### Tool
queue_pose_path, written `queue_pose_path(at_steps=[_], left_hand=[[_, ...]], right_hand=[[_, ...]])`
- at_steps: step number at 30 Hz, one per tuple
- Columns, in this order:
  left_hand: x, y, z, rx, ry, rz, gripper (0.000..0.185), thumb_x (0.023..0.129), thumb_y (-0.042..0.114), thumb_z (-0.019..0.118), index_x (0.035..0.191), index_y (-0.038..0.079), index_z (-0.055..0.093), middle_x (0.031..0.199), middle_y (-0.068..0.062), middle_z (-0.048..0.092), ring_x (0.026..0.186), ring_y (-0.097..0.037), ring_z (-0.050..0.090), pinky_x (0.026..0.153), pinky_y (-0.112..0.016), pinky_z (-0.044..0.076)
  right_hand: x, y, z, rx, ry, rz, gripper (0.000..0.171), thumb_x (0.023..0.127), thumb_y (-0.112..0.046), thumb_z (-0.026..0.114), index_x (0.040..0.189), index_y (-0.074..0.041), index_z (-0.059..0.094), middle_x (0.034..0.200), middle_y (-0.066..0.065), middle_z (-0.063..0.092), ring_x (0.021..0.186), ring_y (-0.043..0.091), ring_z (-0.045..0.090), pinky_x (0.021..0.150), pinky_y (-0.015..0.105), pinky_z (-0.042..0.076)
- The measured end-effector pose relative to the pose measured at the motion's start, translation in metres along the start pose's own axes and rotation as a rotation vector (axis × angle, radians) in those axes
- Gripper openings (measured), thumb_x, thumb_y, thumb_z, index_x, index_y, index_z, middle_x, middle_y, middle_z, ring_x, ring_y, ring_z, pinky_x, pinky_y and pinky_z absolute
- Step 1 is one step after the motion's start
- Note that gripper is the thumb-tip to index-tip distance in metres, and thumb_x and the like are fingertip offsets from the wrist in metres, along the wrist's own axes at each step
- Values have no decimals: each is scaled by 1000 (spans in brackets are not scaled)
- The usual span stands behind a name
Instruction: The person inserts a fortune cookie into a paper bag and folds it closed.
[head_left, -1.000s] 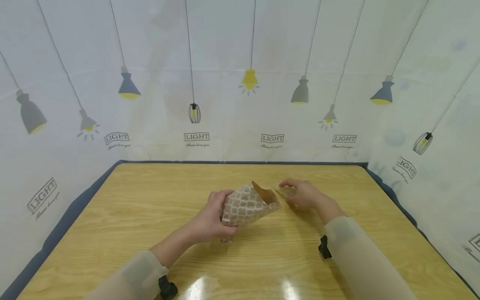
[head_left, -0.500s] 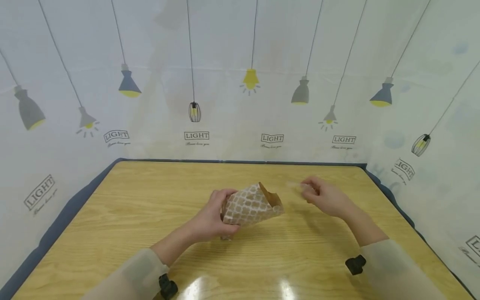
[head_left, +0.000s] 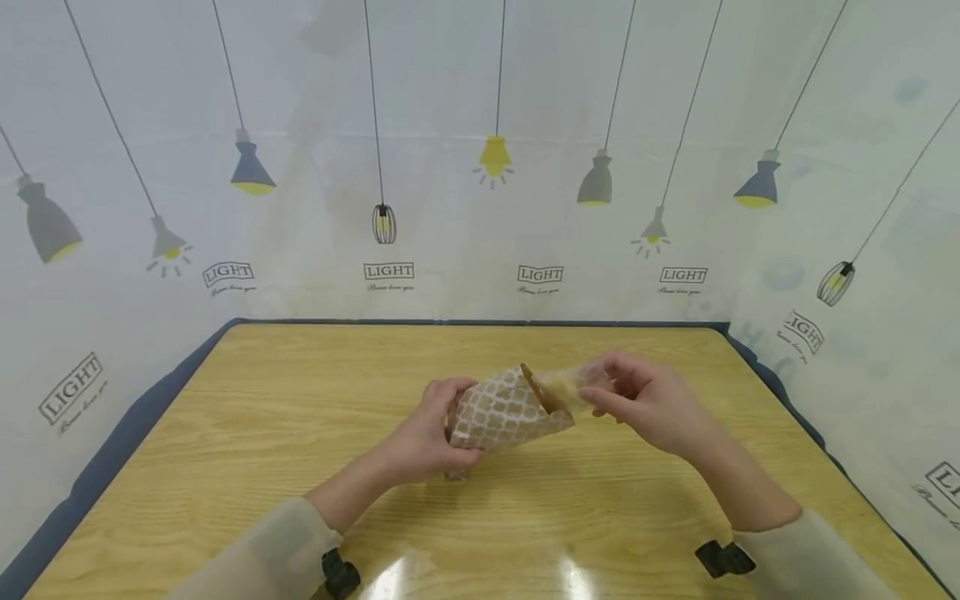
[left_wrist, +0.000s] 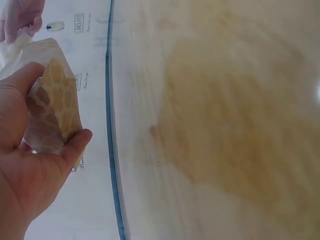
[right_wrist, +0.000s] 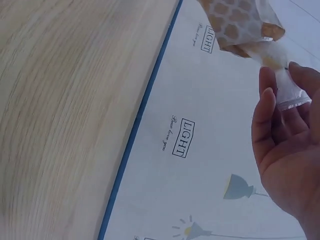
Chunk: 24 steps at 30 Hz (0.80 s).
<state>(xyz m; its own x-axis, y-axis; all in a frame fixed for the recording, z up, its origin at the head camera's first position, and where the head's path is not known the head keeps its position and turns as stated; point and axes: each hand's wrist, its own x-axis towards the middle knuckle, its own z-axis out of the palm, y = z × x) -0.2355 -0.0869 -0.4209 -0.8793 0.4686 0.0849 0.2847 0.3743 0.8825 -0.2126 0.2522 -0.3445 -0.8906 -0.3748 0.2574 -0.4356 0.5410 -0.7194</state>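
Note:
My left hand [head_left: 423,437] grips a brown paper bag [head_left: 498,412] with a white lattice print, thumb and fingers wrapped round its lower end. Tilted above the table, the bag has its mouth facing right. At that mouth my right hand [head_left: 656,408] pinches a clear plastic packet [right_wrist: 286,89] by its crimped end. Something yellowish shows through the plastic. The packet's other end is at the bag's opening, partly hidden by the paper [right_wrist: 232,22]. In the left wrist view the folded bottom of the bag [left_wrist: 62,97] faces the camera.
Below both hands spreads a light wooden table [head_left: 300,375] with a dark blue edge strip [head_left: 360,321] along the back. A white backdrop [head_left: 442,208] printed with lamps encloses it on the back and both sides.
My right hand went from the bag's mouth out to the right holding something translucent, then came back to the mouth, where it pinches the packet. The left hand and bag stay nearly still.

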Motion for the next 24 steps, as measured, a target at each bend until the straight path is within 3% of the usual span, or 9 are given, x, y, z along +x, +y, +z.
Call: queue_pose_path(at_steps=[6, 9, 12, 16, 18, 20, 22, 24], left_hand=[[1, 0, 4, -1, -24, 27, 92, 85, 9, 90, 162, 14, 40, 150, -17, 38, 134, -35, 49, 111, -57, 57], [1, 1, 6, -7, -24, 40, 91, 84, 8, 90, 161, 14, 41, 149, -18, 38, 133, -35, 49, 109, -57, 58], [2, 3, 9, 1, -35, 43, 92, 83, 7, 91, 161, 16, 42, 149, -16, 39, 132, -34, 49, 108, -56, 58], [3, 5, 13, 10, -42, 45, 93, 83, 10, 92, 161, 17, 42, 148, -16, 39, 131, -33, 49, 108, -56, 57], [4, 5, 14, 10, -35, 46, 93, 83, 10, 92, 161, 17, 42, 149, -16, 39, 131, -33, 50, 107, -56, 57], [4, 5, 15, 12, -27, 48, 93, 83, 11, 92, 161, 17, 42, 149, -16, 39, 131, -33, 50, 107, -57, 57], [4, 4, 15, 17, -19, 47, 93, 83, 11, 92, 161, 18, 43, 150, -16, 39, 131, -33, 50, 108, -58, 57], [4, 3, 15, 24, -12, 44, 92, 83, 11, 92, 160, 19, 44, 151, -15, 39, 131, -32, 50, 109, -58, 55]], right_hand=[[7, -4, 13, -10, -79, -15, 20, 104, -18, 78, 124, -18, 75, 117, 8, 70, 83, 19, 74, 66, 31, 62], [10, -8, 21, -77, -51, -13, 14, 102, -19, 80, 115, -20, 76, 109, 3, 75, 87, 16, 73, 65, 29, 60], [12, -12, 29, -179, 32, -25, 10, 100, -17, 82, 107, -21, 77, 100, -4, 77, 86, 12, 69, 64, 27, 57], [15, -18, 40, -285, 125, -59, 15, 96, -9, 83, 101, -20, 74, 92, -5, 78, 80, 8, 64, 64, 24, 53], [17, -20, 43, -310, 129, -59, 16, 95, -7, 83, 97, -19, 73, 89, -4, 78, 74, 8, 62, 61, 24, 52], [17, -22, 43, -284, 84, -33, 12, 97, -7, 81, 96, -17, 75, 89, -3, 79, 67, 8, 63, 57, 25, 53], [18, -23, 41, -216, -12, 3, 7, 101, -9, 76, 101, -16, 78, 87, -1, 79, 61, 11, 64, 54, 27, 55], [18, -23, 37, -125, -119, 48, 13, 105, -12, 70, 111, -14, 81, 89, 1, 79, 54, 16, 64, 51, 30, 55]])
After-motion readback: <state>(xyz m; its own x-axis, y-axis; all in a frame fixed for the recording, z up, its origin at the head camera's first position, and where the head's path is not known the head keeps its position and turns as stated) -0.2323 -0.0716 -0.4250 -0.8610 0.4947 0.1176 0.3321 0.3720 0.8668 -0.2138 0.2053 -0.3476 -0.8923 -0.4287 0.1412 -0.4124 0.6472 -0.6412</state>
